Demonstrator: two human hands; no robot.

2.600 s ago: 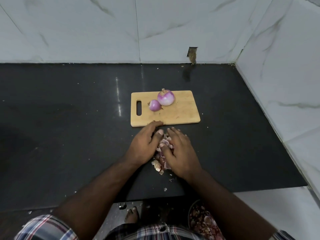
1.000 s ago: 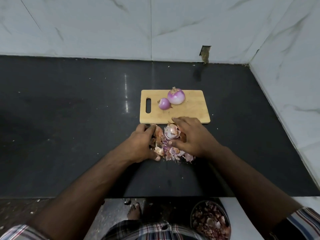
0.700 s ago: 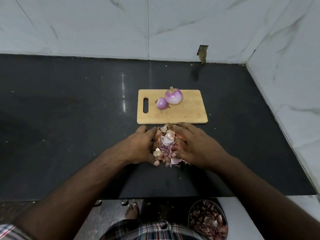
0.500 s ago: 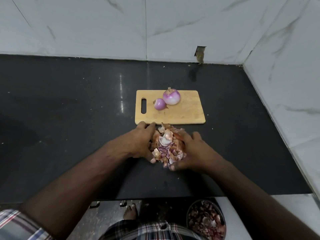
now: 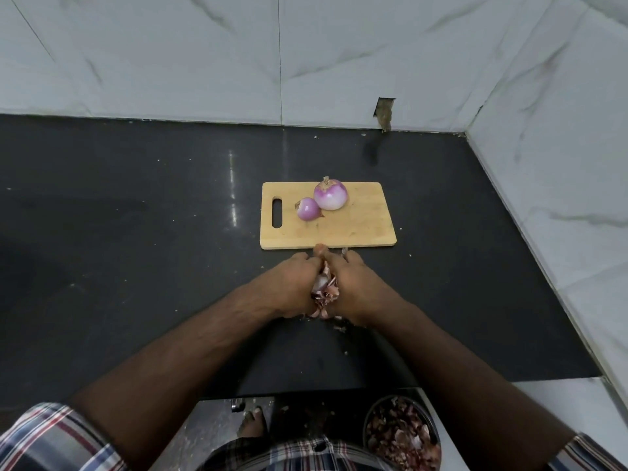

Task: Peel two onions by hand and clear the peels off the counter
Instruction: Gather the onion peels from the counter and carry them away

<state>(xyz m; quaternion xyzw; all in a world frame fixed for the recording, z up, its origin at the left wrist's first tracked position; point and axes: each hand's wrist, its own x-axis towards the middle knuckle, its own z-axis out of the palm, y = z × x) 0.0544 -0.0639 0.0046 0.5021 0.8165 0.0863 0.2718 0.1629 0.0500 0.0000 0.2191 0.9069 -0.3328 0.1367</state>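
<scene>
Two peeled purple onions lie on a wooden cutting board point(image 5: 356, 229): a large onion point(image 5: 330, 195) and a small onion point(image 5: 308, 209) touching its left side. Just in front of the board, my left hand point(image 5: 292, 287) and my right hand point(image 5: 353, 287) press together from both sides around a heap of onion peels point(image 5: 325, 289) on the black counter point(image 5: 136, 232). Only a narrow strip of pink and brown peels shows between the palms. A few small scraps point(image 5: 339, 328) lie loose by my right wrist.
White marble walls close the counter at the back and on the right. Below the counter's front edge, at the bottom right, stands a round bin point(image 5: 401, 433) filled with peels. My bare foot point(image 5: 251, 423) is on the floor.
Both hands have closed in on the peels, squeezing the spread heap into a tight bundle between the palms. The onions and board stayed put.
</scene>
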